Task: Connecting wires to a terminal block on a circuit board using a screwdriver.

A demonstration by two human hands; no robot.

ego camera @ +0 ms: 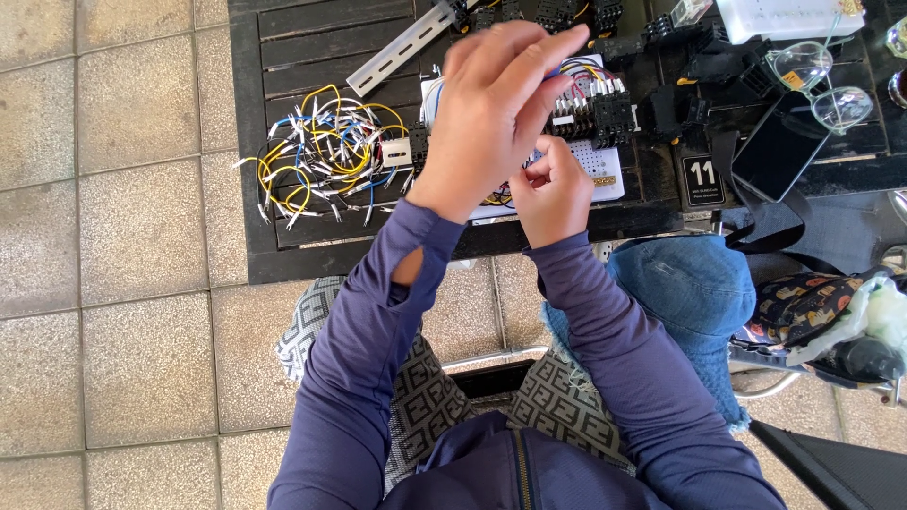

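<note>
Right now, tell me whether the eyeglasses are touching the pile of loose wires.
Apart. The head view shows the eyeglasses at the table's far right and the pile of loose wires at its left, with bare dark slats between them.

— Where is there room on the desk [283,38]?

— Its far-left slats are bare, up to the metal rail [402,47].

— And nearer?

— A tangle of loose wires [316,151] fills the left; black relay blocks [600,113] crowd the middle, glasses [817,85] and a phone [779,151] block the right.

— Between them?

— Both hands [491,113] fill that gap above the white board [605,170].
</note>
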